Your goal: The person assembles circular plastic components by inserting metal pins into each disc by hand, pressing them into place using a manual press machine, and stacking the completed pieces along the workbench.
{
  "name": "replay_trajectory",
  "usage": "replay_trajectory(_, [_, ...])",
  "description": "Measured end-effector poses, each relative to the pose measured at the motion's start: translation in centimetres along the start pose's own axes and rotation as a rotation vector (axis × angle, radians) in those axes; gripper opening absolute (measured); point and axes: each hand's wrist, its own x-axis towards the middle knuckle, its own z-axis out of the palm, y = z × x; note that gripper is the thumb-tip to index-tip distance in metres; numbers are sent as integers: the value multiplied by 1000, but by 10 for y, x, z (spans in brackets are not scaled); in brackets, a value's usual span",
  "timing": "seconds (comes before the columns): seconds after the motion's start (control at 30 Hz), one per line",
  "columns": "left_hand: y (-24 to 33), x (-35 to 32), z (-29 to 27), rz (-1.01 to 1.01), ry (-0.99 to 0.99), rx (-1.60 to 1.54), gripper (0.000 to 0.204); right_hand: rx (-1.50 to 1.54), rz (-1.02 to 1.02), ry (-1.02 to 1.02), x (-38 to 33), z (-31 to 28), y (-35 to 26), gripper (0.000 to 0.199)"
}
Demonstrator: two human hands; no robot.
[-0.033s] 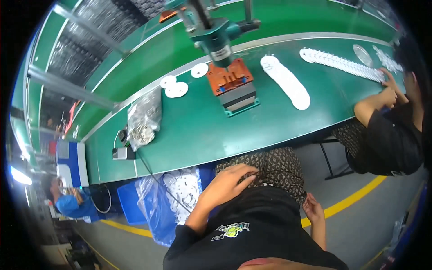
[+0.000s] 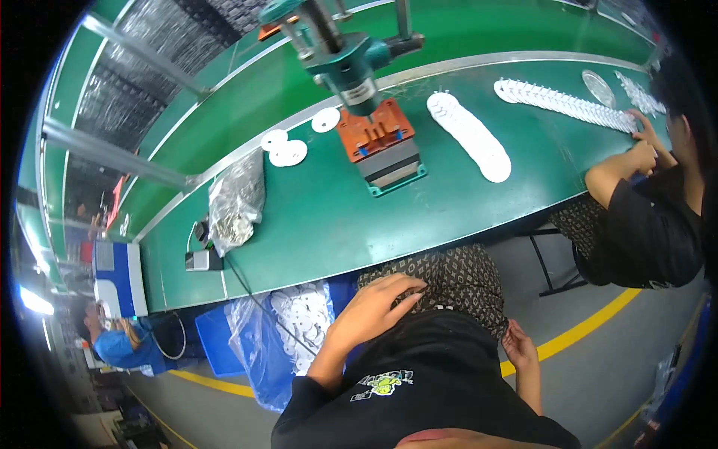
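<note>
My left hand [image 2: 378,308] lies on my patterned trousers [image 2: 467,280], fingers stretched and thumb apart, with nothing in it. Beside my other thigh hangs my right hand [image 2: 519,346], its fingers loosely bent and apart, no object visible in them. Both are below the edge of the green table [image 2: 336,224]. On the table ahead stands a teal press [image 2: 351,71] above an orange fixture [image 2: 378,129] on a grey block. To its right runs an overlapping row of white discs [image 2: 479,146]. Several loose white discs [image 2: 289,153] lie to its left.
A clear plastic bag of small parts [image 2: 238,198] and a small box [image 2: 202,260] with a cable sit at left. Below is a lined blue bin [image 2: 303,318] of white discs. A co-worker [image 2: 643,209] at right touches another disc row [image 2: 565,103].
The whole view has shifted slightly, so the press and discs appear a little further left. At far left, the person in blue has changed posture. My hands stay in place.
</note>
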Motion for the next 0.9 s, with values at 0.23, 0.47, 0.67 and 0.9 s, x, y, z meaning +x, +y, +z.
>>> replay_trajectory(0.23, [-21,32,-44,-73,379,-40,14,-27,-151,38,-10,41,-10,18])
replay_trajectory(0.47, [-124,133,-142,50,823,338,23,69,-258,-124,-23,113,-36,11])
replay_trajectory(0.67, [-197,187,-181,-157,454,413,23,309,-292,-624,-32,200,-48,10])
replay_trajectory(0.9, [-175,183,-179,168,524,784,19,-70,-171,-795,-38,284,-39,21])
